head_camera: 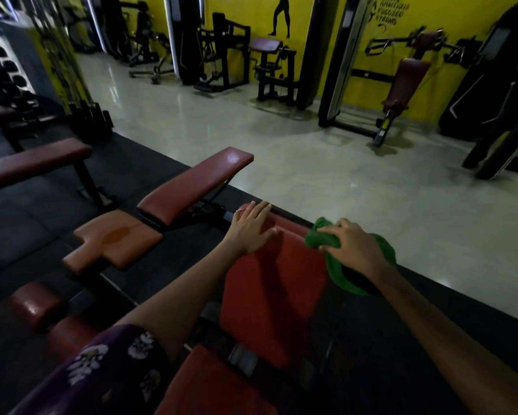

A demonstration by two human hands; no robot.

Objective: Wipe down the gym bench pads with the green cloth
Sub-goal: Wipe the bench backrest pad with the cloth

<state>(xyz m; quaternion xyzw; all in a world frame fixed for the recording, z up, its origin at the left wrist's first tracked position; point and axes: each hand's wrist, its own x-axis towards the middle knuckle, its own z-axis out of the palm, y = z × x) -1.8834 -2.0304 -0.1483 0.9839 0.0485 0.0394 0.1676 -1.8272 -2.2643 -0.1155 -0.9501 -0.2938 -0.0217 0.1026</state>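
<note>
Right hand (349, 250) is clenched on the bunched green cloth (335, 244), pressing it at the right edge of the raised back pad (275, 283) near its far end, with loose folds of the cloth trailing off that edge beside the wrist. On the same pad, toward its far left corner, the left hand (251, 229) lies flat with fingers spread, gripping nothing and seemingly bracing the pad. To wipe well from here, the cloth probably wants spreading flatter under the palm and drawing in long overlapping strokes from the far end back toward the seat pad (215, 384), which sits nearest the person, below the back pad. Beyond the back pad to the left stands a second bench (188, 187), which will probably need wiping too.
</note>
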